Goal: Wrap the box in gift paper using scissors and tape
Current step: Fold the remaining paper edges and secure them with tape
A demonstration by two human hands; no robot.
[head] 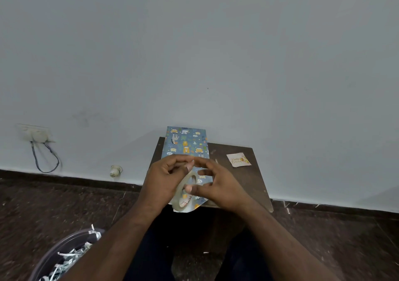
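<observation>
Frame centre: left hand grips clear tape roll, fingers curled round its upper rim, thumb tip against index tip. Right hand just right of roll, thumb pressed on roll's inner edge, index tip meeting left fingers at top, other fingers loosely spread, holding nothing more. Roll held above box wrapped in blue animal-print gift paper, lying on dark desk, far end against wall. Small greeting card right of box. Bin with paper scraps, lower left.
</observation>
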